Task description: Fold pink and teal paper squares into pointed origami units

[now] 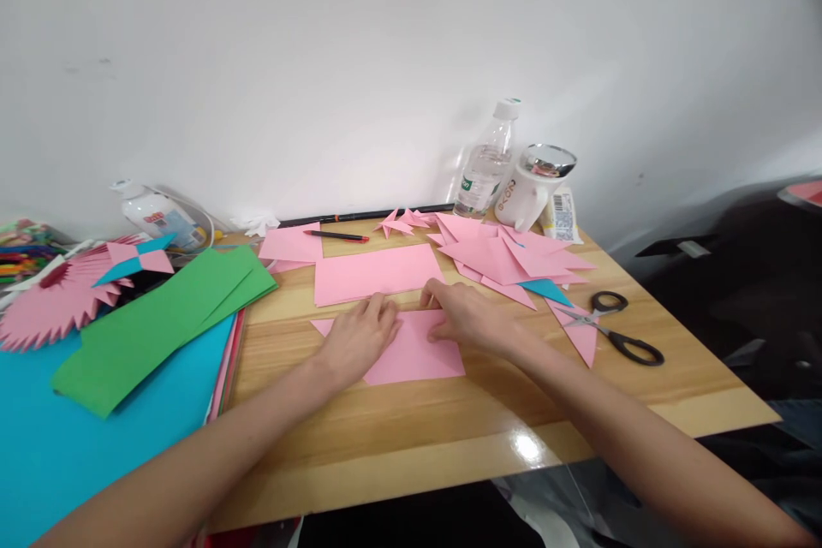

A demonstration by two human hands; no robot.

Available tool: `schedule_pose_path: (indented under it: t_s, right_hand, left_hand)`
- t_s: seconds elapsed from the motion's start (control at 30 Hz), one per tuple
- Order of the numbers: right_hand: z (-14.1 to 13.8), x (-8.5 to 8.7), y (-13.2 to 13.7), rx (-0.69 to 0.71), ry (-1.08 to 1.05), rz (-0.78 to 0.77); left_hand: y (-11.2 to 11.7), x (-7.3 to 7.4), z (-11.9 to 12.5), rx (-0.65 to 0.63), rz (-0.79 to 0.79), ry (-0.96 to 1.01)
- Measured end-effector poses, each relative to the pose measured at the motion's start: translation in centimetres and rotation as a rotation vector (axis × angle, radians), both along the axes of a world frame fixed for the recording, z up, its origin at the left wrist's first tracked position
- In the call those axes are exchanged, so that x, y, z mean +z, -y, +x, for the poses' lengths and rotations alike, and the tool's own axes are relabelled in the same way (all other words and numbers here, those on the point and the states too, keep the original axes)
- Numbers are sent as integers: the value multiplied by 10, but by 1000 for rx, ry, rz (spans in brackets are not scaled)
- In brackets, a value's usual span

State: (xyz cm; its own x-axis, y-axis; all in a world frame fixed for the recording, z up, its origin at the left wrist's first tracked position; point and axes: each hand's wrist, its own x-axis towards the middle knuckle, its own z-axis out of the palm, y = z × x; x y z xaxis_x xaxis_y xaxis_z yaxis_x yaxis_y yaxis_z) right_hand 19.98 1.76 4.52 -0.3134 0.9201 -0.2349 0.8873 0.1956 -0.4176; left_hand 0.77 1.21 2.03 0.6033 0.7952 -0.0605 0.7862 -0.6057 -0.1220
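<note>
A sheet of pink paper (414,360) lies on the table in front of me, with a pointed corner showing at its left. My left hand (360,338) rests on its left part, fingers bent and held together, pressing the paper down. At the upper right edge is my right hand (468,315), its thumb on the sheet and its curled forefinger at the far edge, closed about the paper. The fingertips partly hide that edge. Just beyond both hands lies a stack of pink paper rectangles (378,270).
Scissors (607,327) lie at right near folded pink pieces (507,253). Behind stand a water bottle (485,167) and a white mug (530,188). A pen (336,235) rests on pink paper. Green strips (160,317) cover blue paper (147,437) at left.
</note>
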Motion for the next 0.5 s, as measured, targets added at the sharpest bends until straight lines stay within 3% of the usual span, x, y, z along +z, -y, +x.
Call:
schedule_pose_path:
  t_s: [0.17,0.27,0.37,0.5]
  right_hand:
    - [0,-12,-4,59,-375,177]
    - [4,-17,-5,236,-585,38]
    - [10,-19,-5,421,-640,-151]
    - [16,-18,-6,394,-630,-194]
  left_hand:
    - [-9,-10,-15,47,46,79]
    - [-9,-19,-25,-23,104,127]
    - [-7,-24,-30,-85,119,129]
    - [-7,-22,-35,-204,143,213]
